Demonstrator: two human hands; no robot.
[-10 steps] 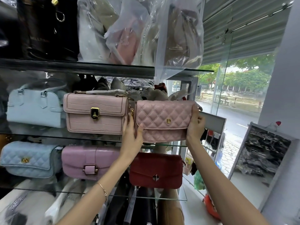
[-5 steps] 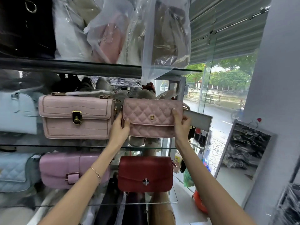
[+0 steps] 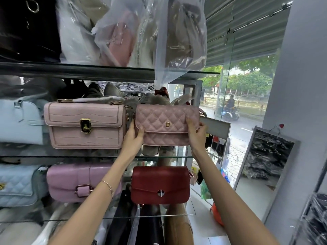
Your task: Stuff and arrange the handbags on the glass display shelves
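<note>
Pink quilted bag (image 3: 167, 127), gold D on the flap, is held level and face-out at the right end of the middle tier. Left hand (image 3: 131, 141) grips its lower left corner: thumb lies on the front quilting, the other fingers go round behind the end, hidden. Right hand (image 3: 196, 136) grips the right end: one digit pressed on the front face by the flap edge, the rest curled round the end. Both grips are tight on the bag, which spans the gap between the two hands.

Bag's bottom edge shows just above the front edge of the glass shelf (image 3: 70, 157). Cannot tell if it rests on the glass or hangs in the hands.

Neighbours:
- croc-textured pink bag (image 3: 85, 124) with gold clasp, just beside on the left, with the left hand between the two
- red bag (image 3: 160, 185) directly below, next tier down
- mauve buckle bag (image 3: 79, 183) left of the red one, partly behind the left forearm
- two light blue bags at the far left, one per tier
- plastic-wrapped bags (image 3: 123, 32) on the top tier — one wrapper hangs down just above the quilted bag

Thin bracelet (image 3: 108, 187) on the left wrist.
</note>
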